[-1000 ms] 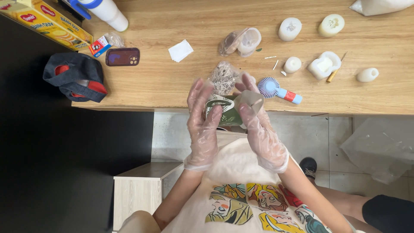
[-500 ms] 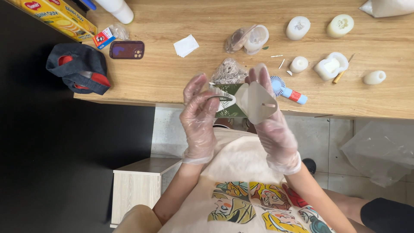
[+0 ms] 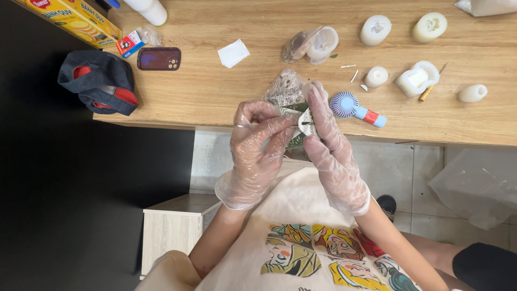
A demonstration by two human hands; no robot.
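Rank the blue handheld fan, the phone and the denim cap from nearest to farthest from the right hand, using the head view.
Measured from the right hand:
1. Blue handheld fan, just beside the fingers, on the table edge.
2. Phone, farther off across the table, past the left hand.
3. Denim cap, farthest, at the table's corner.

Left of the fingers on the wooden worktop (image 3: 215,97) lie a dark phone (image 3: 158,58) and a denim cap (image 3: 99,81); right, a blue handheld fan (image 3: 355,108) and white candles (image 3: 376,76).
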